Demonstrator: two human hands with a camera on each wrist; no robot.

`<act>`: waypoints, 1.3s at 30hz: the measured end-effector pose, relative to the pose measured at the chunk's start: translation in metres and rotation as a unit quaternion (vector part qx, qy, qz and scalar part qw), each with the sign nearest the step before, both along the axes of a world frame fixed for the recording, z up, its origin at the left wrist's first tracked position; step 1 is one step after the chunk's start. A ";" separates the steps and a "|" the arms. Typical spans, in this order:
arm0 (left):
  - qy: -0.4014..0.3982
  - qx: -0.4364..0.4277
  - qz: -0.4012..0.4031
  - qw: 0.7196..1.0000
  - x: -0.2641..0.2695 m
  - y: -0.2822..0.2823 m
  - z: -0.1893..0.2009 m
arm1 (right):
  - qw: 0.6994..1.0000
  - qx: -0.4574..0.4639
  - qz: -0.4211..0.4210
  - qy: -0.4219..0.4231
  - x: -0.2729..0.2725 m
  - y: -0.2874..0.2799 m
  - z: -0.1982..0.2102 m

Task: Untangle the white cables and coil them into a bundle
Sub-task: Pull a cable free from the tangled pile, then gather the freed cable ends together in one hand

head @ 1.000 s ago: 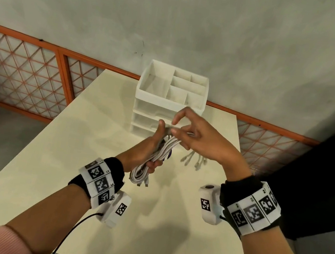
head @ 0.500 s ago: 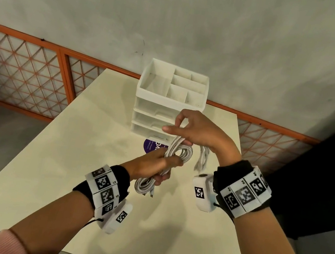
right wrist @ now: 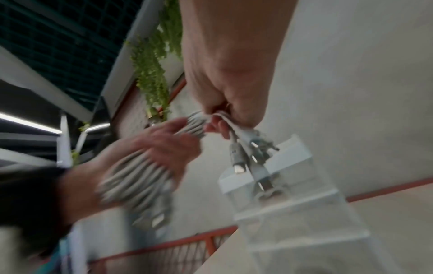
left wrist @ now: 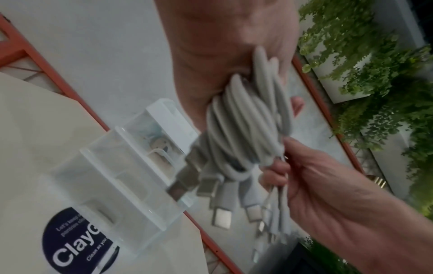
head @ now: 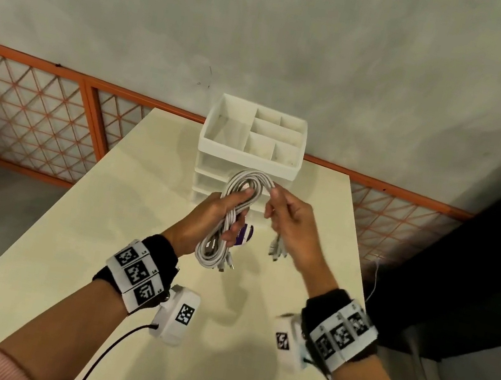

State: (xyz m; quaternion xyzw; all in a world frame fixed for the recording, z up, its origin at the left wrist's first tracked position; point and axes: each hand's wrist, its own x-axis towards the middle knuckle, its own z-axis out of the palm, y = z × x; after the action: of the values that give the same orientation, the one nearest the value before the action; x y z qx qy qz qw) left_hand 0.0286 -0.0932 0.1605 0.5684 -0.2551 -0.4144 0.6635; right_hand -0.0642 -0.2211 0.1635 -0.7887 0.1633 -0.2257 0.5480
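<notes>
Above the tabletop (head: pixel 69 258), the left hand (head: pixel 207 215) is wrapped around the coiled cables (head: pixel 231 216); the right hand (head: pixel 292 227) pinches their loose ends just right of it.

A round dark-blue sticker (left wrist: pixel 77 242) lying on the table (left wrist: pixel 28 148) beside the clear drawer unit (left wrist: pixel 131 178) shows the large white letters "Clay", cut off by the drawer unit, with smaller blurred lines around them reading partly "Let's keep" and "Clean as you".

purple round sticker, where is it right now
In the head view the purple round sticker lies on the cream table, just in front of the white drawer organiser, partly hidden behind the left hand gripping the white cables.
</notes>
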 end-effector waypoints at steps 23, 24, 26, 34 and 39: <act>-0.209 0.059 0.037 0.975 0.013 -0.002 -0.015 | 0.995 -0.038 0.033 0.092 0.016 0.012 0.006; -0.211 0.061 0.044 0.975 0.014 -0.003 -0.016 | 0.995 -0.035 0.032 0.092 0.017 0.012 0.006; -0.201 0.068 0.056 0.976 0.018 -0.004 -0.019 | 0.995 -0.025 0.026 0.095 0.020 0.011 0.007; -0.181 0.029 0.023 0.983 0.017 0.000 -0.013 | 0.962 -0.210 0.052 0.168 0.021 0.003 0.016; -0.058 -0.054 0.099 0.992 0.013 -0.006 -0.010 | 0.985 0.004 0.066 0.157 0.020 -0.002 0.003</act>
State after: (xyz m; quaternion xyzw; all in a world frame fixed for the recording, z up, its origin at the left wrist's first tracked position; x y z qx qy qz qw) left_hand 0.0419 -0.0987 0.1509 0.5768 -0.2579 -0.2986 0.7152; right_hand -0.0442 -0.2230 0.1668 -0.8211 0.1961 -0.0618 0.5325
